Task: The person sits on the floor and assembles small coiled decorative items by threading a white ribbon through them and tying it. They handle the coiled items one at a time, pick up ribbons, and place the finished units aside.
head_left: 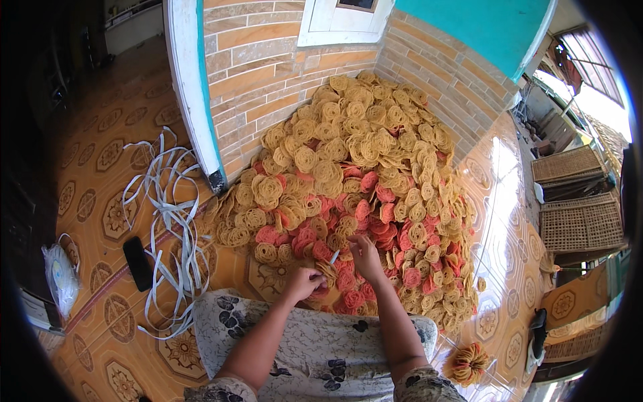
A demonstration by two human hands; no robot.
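A large heap of round, lacy, rosette-shaped crackers [329,173], mostly tan with red ones among them, fills the wall corner in front of me. My left hand [305,284] is closed round a small stack of these crackers [326,269] above the heap's near edge. From the stack sticks up the end of a narrow whitish strip [335,256]. Just to its right, my right hand [365,258] has its fingers bent together over the heap; what they pinch, if anything, is too small to make out.
Long white strips [167,221] lie tangled on the tiled floor at left, with a black phone [138,263] and a clear plastic bag [60,278] beyond. A ring-shaped bundle of crackers [469,364] sits at lower right. Woven racks [579,224] stand at far right. Patterned cloth covers my lap.
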